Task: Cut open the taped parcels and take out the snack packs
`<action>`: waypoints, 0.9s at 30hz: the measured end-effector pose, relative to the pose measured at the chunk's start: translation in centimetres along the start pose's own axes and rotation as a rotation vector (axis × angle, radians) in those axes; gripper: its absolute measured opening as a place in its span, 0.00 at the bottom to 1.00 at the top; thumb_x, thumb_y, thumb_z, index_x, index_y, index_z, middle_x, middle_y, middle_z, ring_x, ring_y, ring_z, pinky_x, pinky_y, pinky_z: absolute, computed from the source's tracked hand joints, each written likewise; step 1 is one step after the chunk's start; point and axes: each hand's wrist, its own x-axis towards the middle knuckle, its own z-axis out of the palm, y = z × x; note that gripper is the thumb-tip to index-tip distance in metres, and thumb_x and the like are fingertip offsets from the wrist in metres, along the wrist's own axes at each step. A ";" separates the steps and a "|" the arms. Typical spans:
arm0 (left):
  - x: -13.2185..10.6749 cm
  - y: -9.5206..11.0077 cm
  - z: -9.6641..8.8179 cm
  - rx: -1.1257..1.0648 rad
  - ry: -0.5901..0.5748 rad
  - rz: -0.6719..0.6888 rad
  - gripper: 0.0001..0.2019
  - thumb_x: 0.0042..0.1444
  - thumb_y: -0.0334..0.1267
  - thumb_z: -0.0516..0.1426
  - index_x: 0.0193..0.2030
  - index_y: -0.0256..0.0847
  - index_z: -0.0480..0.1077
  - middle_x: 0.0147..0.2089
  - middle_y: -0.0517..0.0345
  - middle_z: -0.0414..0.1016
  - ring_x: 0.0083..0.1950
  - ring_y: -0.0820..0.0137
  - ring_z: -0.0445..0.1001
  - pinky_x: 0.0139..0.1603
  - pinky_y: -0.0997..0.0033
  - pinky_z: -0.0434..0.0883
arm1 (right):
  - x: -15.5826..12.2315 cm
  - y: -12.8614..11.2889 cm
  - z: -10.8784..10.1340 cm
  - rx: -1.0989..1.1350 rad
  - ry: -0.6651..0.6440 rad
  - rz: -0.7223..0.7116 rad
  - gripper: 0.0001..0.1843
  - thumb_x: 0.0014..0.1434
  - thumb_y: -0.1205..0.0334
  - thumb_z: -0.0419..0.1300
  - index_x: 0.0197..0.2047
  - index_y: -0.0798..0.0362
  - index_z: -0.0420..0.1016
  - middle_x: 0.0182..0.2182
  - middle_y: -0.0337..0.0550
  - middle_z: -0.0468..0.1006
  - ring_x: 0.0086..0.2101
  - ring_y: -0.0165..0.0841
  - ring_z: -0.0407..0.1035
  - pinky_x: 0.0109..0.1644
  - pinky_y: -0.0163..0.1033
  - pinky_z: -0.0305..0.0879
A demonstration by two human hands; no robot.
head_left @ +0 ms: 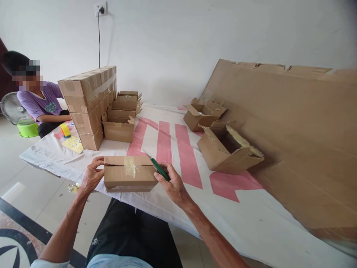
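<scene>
A small taped cardboard box (129,174) sits on the white and pink sheet (251,219) right in front of me. My left hand (91,175) grips its left end, fingers curled against the side. My right hand (170,183) presses on the box's right end and holds a green-handled cutter (158,168), whose blade points up and left over the box's top corner.
A stack of sealed boxes (89,104) and a row of open ones (121,119) stand at the back left. Two open boxes (225,149) lie to the right, before a large cardboard sheet (301,141). A seated person (39,102), a tape dispenser (65,130) and a fan (11,108) are at far left.
</scene>
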 end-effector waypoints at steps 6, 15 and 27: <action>-0.8 0.1 0.0 -0.038 -0.032 0.004 0.17 0.47 0.49 0.76 0.41 0.46 0.87 0.63 0.46 0.74 0.70 0.48 0.71 0.48 0.66 0.82 | 2.6 -4.4 -3.0 -0.172 -0.261 -0.168 0.19 0.67 0.44 0.60 0.52 0.47 0.81 0.40 0.44 0.84 0.40 0.42 0.76 0.46 0.46 0.71; -2.0 0.5 -0.3 0.050 -0.085 0.004 0.16 0.55 0.48 0.72 0.49 0.49 0.86 0.70 0.46 0.70 0.75 0.49 0.66 0.55 0.65 0.79 | 5.3 -8.9 -2.5 -0.311 -0.528 -0.306 0.14 0.67 0.53 0.61 0.47 0.45 0.88 0.35 0.40 0.85 0.34 0.37 0.76 0.38 0.40 0.68; -2.3 0.7 -0.1 0.074 -0.084 0.001 0.15 0.56 0.47 0.71 0.50 0.51 0.85 0.71 0.48 0.70 0.73 0.50 0.68 0.57 0.62 0.77 | 5.8 -10.8 -2.4 -0.424 -0.570 -0.329 0.14 0.64 0.57 0.62 0.47 0.42 0.90 0.36 0.39 0.88 0.33 0.37 0.76 0.36 0.40 0.65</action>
